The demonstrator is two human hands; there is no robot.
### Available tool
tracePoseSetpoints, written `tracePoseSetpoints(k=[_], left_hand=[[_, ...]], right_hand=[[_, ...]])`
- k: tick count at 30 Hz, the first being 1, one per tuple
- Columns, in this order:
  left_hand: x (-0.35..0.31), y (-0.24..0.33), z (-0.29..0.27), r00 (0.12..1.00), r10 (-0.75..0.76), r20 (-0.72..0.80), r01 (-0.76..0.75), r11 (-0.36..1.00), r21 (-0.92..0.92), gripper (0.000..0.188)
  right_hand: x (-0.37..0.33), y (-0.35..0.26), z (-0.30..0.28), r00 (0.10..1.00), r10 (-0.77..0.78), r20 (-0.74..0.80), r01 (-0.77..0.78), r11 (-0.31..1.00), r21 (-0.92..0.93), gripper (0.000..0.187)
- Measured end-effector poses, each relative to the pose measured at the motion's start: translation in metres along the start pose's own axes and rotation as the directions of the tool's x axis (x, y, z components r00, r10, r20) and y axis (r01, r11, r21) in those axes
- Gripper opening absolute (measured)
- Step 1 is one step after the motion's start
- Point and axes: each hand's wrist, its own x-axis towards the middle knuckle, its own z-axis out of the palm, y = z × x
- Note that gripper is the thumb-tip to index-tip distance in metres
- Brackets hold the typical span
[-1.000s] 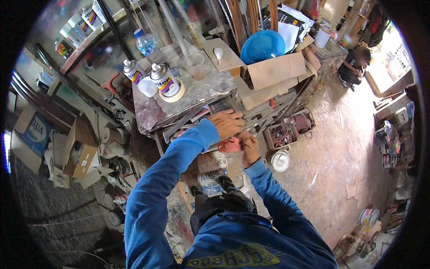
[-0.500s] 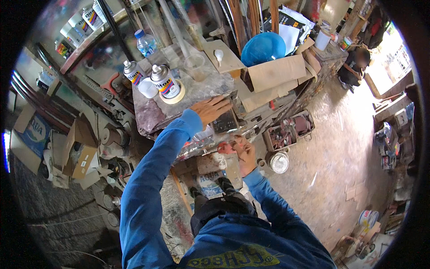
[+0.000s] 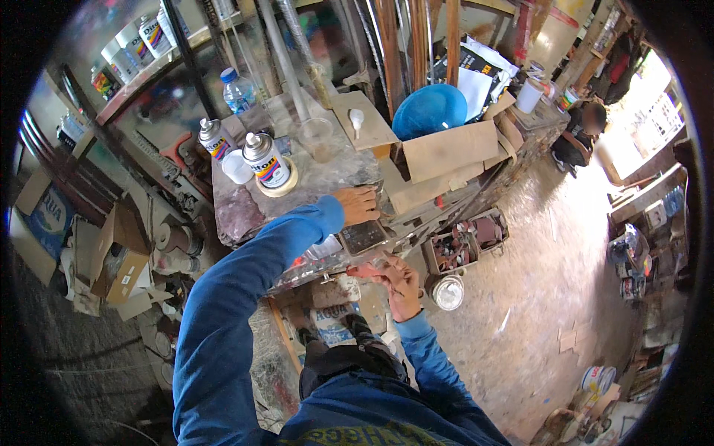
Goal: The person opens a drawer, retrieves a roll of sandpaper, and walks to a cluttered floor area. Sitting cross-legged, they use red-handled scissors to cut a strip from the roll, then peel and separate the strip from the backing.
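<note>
Cluttered workshop, worktop (image 3: 338, 167) front: red piece (image 3: 363, 269) at right hand (image 3: 404, 288)

We note the red piece directly left of the right hand's fingers, on our side of the worktop's front edge; its visible long axis runs roughly left to right, material unclear. Right hand is the nearer: fingers drawn narrow, pinching the piece's right end, blue sleeve (image 3: 431, 349) coming in from lower right. Left hand (image 3: 357, 205) lies palm down near the worktop edge, fingers pointing right; we cannot tell whether they grip anything. Between both hands: dark flat box (image 3: 363, 238).
</note>
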Motion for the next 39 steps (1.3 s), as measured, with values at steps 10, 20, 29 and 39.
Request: tracePoseSetpoints(k=[10, 20, 29, 39], left_hand=[[-0.003, -0.002, 0.026, 0.973, -0.064, -0.222, 0.082, 0.994, 0.072, 0.013], [-0.011, 0.000, 0.025, 0.987, -0.085, -0.136, 0.096, 0.992, 0.077, 0.034], [-0.012, 0.007, 0.018, 0.990, -0.143, -0.021, 0.145, 0.981, 0.133, 0.042], [-0.130, 0.112, -0.077, 0.742, -0.641, -0.197, 0.555, 0.752, -0.357, 0.063]], right_hand=[[0.013, 0.022, -0.005, 0.974, 0.094, -0.204, -0.128, 0.979, -0.161, 0.011], [0.011, 0.043, -0.033, 0.992, 0.099, -0.084, -0.104, 0.993, -0.063, 0.010], [0.011, 0.041, -0.036, 0.973, 0.226, -0.037, -0.225, 0.974, 0.020, 0.016], [0.026, 0.044, -0.049, 0.986, -0.165, -0.023, 0.155, 0.960, -0.234, 0.018]])
